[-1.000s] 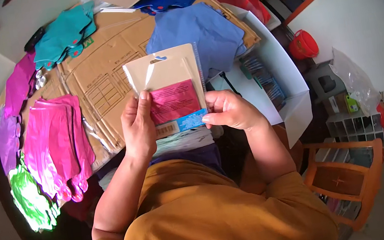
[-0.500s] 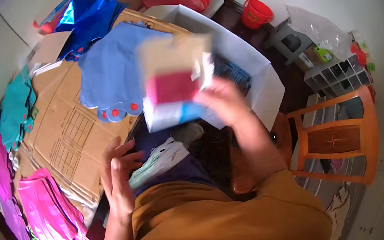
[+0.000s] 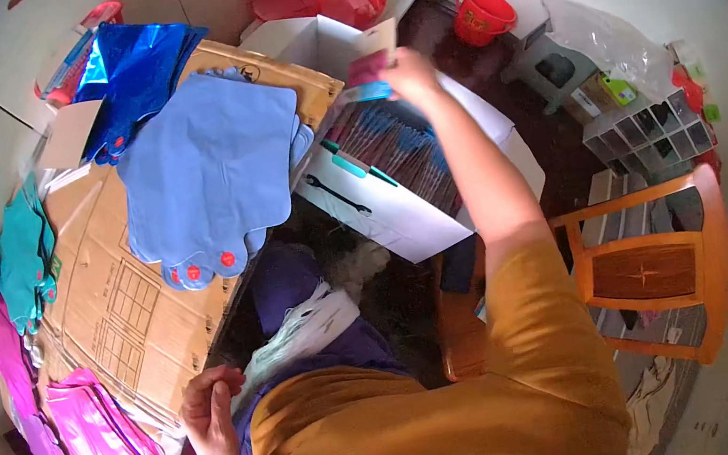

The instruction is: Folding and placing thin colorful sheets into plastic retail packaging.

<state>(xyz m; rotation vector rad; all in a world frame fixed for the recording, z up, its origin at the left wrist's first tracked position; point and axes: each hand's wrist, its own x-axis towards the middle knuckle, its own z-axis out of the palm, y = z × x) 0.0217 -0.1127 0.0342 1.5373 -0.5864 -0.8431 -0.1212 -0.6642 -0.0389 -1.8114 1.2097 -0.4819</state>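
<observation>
My right hand reaches out over the open white box and grips a flat pack by its edge. The pack has a tan card top, a dark pink middle and a blue-and-white lower part. Tightly packed thin items with blue and reddish edges fill the box in rows. Near my lap, my left hand is loosely closed, its fingers curled in and the thumb against them, with nothing visible in it. A bundle of whitish strands lies across my thigh.
Light blue scalloped sheets and shiny dark blue ones lie on a cardboard-topped table. Teal and pink sheets hang along its left side. To the right stand a wooden chair, a red bucket and a grey rack.
My right hand has carried the pack away from me to the box's far part. My left hand has dropped lower, and its spread fingers have curled in. The view has shifted slightly.
</observation>
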